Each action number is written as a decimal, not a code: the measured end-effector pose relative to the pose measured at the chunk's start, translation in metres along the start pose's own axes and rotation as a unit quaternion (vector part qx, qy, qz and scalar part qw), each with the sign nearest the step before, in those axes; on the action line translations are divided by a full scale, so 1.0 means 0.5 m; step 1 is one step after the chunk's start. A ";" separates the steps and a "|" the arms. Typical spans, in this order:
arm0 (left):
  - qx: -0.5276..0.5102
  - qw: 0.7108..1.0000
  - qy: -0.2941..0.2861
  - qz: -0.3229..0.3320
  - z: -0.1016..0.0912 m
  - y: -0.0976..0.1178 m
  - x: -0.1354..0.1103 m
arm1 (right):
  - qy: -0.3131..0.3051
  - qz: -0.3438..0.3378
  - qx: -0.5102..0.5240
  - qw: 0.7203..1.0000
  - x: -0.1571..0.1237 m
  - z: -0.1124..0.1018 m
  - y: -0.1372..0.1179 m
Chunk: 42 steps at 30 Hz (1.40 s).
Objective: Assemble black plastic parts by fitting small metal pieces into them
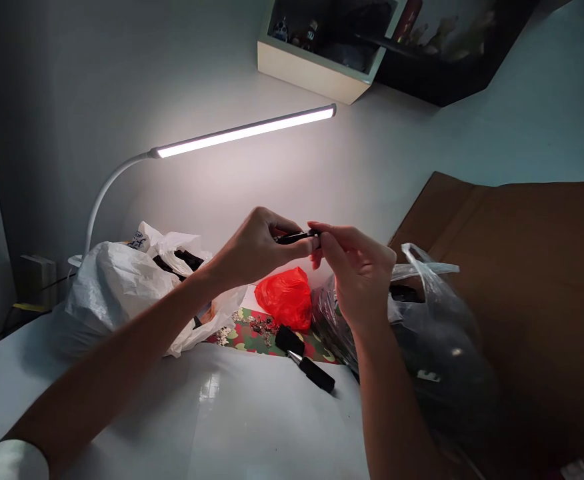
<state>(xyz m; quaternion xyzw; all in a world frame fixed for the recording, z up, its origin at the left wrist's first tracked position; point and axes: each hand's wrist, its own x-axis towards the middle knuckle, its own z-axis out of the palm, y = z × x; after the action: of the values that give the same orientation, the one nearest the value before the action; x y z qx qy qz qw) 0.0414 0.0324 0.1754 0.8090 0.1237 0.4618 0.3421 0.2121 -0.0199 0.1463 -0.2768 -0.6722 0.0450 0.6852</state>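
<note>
Both hands are raised above the white desk (pixel 222 427). My left hand (pixel 255 250) grips a slim black pen-like tube (pixel 295 236) held roughly level. The fingertips of my right hand (pixel 357 270) pinch the tube's right end. Below the hands, on a red and green patterned sheet (pixel 252 337), lie a small black cap (pixel 289 340) and a black stick with a metal tip (pixel 315 371).
A lit white bar lamp (pixel 245 132) arches over the desk. A white plastic bag (pixel 122 287) lies at left, a red bag (pixel 285 297) in the middle, a clear bag of dark items (pixel 422 333) at right. Brown cardboard (pixel 522 267) leans at right. Wall shelves (pixel 322 60) hang above.
</note>
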 end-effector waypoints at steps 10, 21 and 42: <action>0.008 1.000 0.007 0.000 0.001 0.008 -0.003 | 0.007 -0.014 -0.017 1.000 -0.005 0.004 -0.005; 0.075 0.996 -0.044 0.021 -0.012 0.001 -0.001 | -0.081 0.109 0.037 0.990 0.011 -0.038 -0.012; 0.081 0.982 -0.167 0.033 -0.031 0.021 -0.011 | -0.201 0.165 0.082 0.962 0.012 -0.070 -0.012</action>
<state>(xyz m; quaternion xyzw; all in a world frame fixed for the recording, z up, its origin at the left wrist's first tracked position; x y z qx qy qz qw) 0.0244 0.0286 0.1837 0.9034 0.0749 0.3200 0.2754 0.2437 -0.0333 0.1563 -0.3124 -0.7351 0.2669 0.5392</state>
